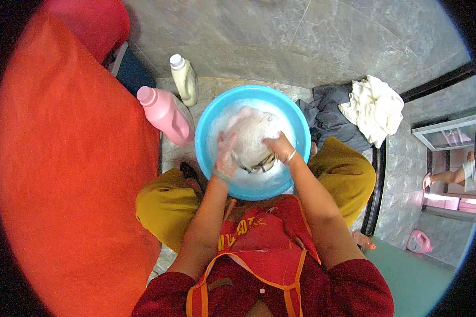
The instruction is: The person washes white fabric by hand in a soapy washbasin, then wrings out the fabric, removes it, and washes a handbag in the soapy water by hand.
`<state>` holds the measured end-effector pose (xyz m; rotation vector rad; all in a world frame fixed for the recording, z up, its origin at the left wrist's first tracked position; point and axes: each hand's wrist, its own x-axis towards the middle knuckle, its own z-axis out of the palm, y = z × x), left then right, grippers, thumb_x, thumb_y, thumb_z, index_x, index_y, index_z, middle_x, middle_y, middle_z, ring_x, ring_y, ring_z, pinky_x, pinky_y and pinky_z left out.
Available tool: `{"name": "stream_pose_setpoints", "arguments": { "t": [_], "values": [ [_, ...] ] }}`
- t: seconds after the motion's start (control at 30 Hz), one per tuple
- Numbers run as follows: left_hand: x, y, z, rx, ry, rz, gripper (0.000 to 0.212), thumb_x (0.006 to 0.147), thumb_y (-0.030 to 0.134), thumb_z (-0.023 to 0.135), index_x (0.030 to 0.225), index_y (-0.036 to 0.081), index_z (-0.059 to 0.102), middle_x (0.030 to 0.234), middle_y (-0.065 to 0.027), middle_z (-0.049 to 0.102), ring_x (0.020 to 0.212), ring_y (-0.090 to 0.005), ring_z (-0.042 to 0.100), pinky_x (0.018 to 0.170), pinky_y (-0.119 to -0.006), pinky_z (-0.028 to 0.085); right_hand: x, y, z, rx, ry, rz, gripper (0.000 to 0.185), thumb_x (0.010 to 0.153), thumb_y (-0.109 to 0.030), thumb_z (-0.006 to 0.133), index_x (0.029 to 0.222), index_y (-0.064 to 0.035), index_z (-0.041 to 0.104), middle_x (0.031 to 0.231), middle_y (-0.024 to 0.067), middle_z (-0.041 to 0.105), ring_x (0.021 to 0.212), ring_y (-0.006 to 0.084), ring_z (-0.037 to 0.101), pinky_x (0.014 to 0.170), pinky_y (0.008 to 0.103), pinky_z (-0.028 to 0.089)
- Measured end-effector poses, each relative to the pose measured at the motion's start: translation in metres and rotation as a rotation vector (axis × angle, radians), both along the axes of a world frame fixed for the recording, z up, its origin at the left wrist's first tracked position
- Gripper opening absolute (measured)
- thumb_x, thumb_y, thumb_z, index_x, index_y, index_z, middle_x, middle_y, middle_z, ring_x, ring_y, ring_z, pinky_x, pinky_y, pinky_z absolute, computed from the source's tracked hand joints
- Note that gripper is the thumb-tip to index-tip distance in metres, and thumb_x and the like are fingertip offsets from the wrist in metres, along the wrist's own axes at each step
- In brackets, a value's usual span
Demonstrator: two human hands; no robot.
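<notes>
A light blue plastic basin (203, 148) of sudsy water stands on the floor between my knees. In it is a wet whitish cloth (252, 128) with a dark pattern at its lower edge, bunched up and coated in foam (287, 119). My left hand (225, 156) holds the cloth's left side, its palm wet and a band around the wrist. On the right side, my right hand (279, 147) grips the cloth with bent fingers; a white bangle circles that wrist. Part of the cloth is blurred, and its underside is hidden.
Left of the basin stand a pink detergent bottle (168, 115) and a cream bottle (185, 81). Large red fabric (75, 166) covers the left side. Dark clothing (331, 107) and a white cloth (375, 107) lie at right. A tiled wall (238, 35) rises beyond; another person's leg (446, 177) shows far right.
</notes>
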<state>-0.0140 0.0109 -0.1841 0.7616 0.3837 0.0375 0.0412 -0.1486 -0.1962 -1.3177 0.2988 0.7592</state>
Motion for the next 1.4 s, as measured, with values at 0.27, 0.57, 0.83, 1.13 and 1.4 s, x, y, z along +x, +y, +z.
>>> {"name": "stream_pose_setpoints", "arguments": {
  "t": [0.27, 0.57, 0.83, 1.13, 1.4],
  "values": [
    [-0.001, 0.013, -0.091, -0.161, -0.172, -0.143, 0.06, 0.083, 0.041, 0.047, 0.128, 0.005, 0.032, 0.118, -0.0102, 0.047, 0.106, -0.0226, 0.048, 0.089, -0.033, 0.041, -0.019, 0.024, 0.028, -0.248, -0.423, 0.418, 0.064, 0.068, -0.011, 0.067, 0.124, -0.0007, 0.037, 0.118, 0.0124, 0.048, 0.11, 0.0224, 0.044, 0.093, 0.0316, 0.035],
    [0.003, -0.016, -0.087, 0.416, 0.101, 0.109, 0.039, 0.087, 0.027, 0.044, 0.118, 0.004, 0.042, 0.105, -0.0075, 0.052, 0.096, -0.024, 0.051, 0.088, -0.034, 0.039, -0.032, 0.056, 0.003, -0.726, -0.985, 0.339, 0.043, 0.075, -0.015, 0.052, 0.117, -0.0045, 0.047, 0.113, 0.0206, 0.05, 0.103, 0.0344, 0.048, 0.089, 0.036, 0.038],
    [0.001, -0.013, -0.102, 1.237, -0.195, -0.043, 0.025, 0.083, 0.012, 0.046, 0.106, 0.001, 0.05, 0.099, -0.0091, 0.054, 0.092, -0.0186, 0.051, 0.081, -0.029, 0.042, -0.014, 0.038, -0.032, -0.613, -0.667, 0.259, 0.03, 0.074, -0.007, 0.048, 0.103, -0.0022, 0.054, 0.102, 0.0194, 0.056, 0.094, 0.0324, 0.054, 0.082, 0.0326, 0.042],
    [0.002, -0.001, -0.062, 0.864, -0.049, -0.154, 0.033, 0.081, 0.017, 0.048, 0.11, 0.001, 0.047, 0.099, -0.0127, 0.053, 0.092, -0.0226, 0.05, 0.084, -0.034, 0.04, 0.007, 0.025, -0.019, -1.066, -0.953, 0.823, 0.023, 0.079, -0.021, 0.048, 0.087, -0.0032, 0.059, 0.084, 0.0187, 0.06, 0.079, 0.03, 0.058, 0.069, 0.0383, 0.045],
    [0.013, -0.009, 0.032, 0.181, -0.08, -0.132, 0.026, 0.085, 0.023, 0.048, 0.098, 0.001, 0.052, 0.089, -0.0066, 0.056, 0.079, -0.0177, 0.055, 0.071, -0.027, 0.047, 0.008, 0.022, 0.055, -0.725, -1.15, 0.552, 0.024, 0.084, -0.015, 0.042, 0.099, -0.0007, 0.054, 0.093, 0.0165, 0.058, 0.082, 0.0302, 0.057, 0.073, 0.0336, 0.046]
  ]
}}
